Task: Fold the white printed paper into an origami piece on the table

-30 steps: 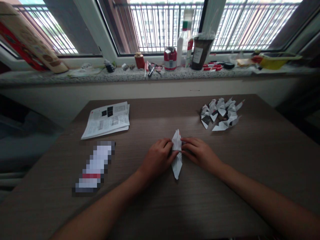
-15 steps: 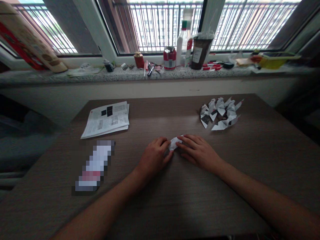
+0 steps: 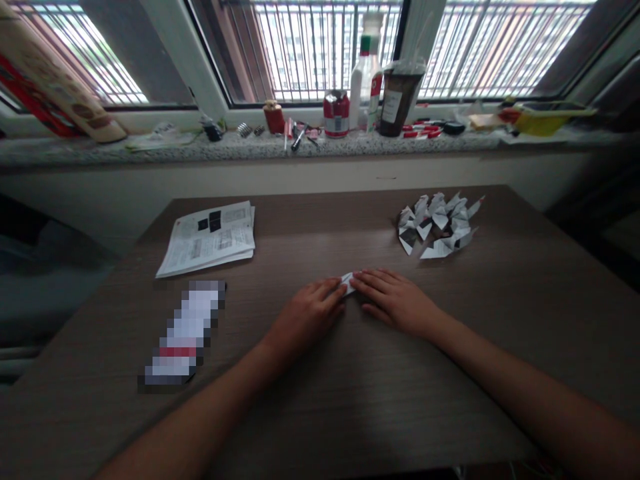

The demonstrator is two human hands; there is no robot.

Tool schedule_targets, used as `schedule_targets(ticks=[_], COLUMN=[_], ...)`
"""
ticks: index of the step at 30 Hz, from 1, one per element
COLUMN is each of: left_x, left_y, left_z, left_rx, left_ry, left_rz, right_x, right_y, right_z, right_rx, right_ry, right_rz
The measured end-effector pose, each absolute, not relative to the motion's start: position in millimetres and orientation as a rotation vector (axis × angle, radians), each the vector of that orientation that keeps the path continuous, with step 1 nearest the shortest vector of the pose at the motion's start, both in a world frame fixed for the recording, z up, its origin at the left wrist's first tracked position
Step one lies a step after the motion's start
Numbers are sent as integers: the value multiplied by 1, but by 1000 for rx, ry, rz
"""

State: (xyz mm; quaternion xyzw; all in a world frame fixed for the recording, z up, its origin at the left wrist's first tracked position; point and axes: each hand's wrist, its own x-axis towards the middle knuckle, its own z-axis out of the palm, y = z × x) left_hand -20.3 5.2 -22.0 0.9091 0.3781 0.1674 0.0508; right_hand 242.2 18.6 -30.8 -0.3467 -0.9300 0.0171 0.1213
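Note:
A small piece of folded white paper (image 3: 347,284) lies on the brown table between my two hands, much of it covered by fingers. My left hand (image 3: 315,308) holds its left end, fingers close together and the thumb low beside it. Over its right part, my right hand (image 3: 395,300) rests with fingers stretched out, pressing it to the table, thumb apart. Beyond the right hand sits a ring of folded paper pieces (image 3: 447,243), printed in black and white. Several printed sheets (image 3: 213,240) are stacked at the back left.
A phone-shaped item (image 3: 185,333), blurred out, lies left of my left forearm. On the stone windowsill (image 3: 300,150) stand a red can (image 3: 337,113), bottles (image 3: 358,87), a dark drink cup (image 3: 399,100) and a yellow container (image 3: 543,120). The table's (image 3: 295,413) back edge faces the wall.
The folded paper shows less and looks narrower; the fingers of both hands have come closer together over it. The whole view has shifted slightly.

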Motion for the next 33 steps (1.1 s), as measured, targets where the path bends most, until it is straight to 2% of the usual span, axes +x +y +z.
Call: schedule_targets(ticks=[26,33], left_x=[-14,-14], left_y=[17,16], left_z=[-31,-30], left_rx=[2569,2612], left_ry=[1142,1146], left_rz=[737,690], right_x=[242,239], right_y=[31,22], right_z=[-35,-29], right_rx=[-935,-1036], right_ry=[-2419,-2556], right_rz=[321,176])
